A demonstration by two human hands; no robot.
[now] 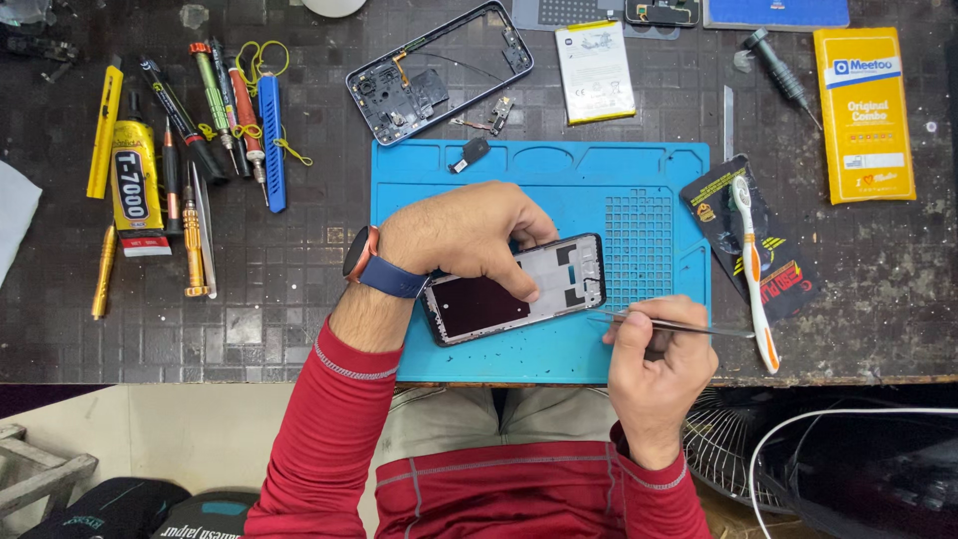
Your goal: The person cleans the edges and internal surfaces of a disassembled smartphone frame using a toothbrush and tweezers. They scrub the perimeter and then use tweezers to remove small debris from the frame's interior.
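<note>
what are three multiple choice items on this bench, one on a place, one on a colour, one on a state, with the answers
1. Where does the phone frame lie?
A. on the blue mat
B. on the bare bench left of the mat
C. on the yellow box

2. What colour is the mat?
A. red
B. blue
C. green

3. What is the right hand doing?
A. resting empty on the bench
B. holding tweezers
C. holding a toothbrush

Answers: 1 A, the frame sits on the mat under the left hand. 2 B, the mat is bright blue against the dark bench. 3 B, its grip is closed on thin metal tweezers beside the frame's right end, while the toothbrush lies untouched.
</note>
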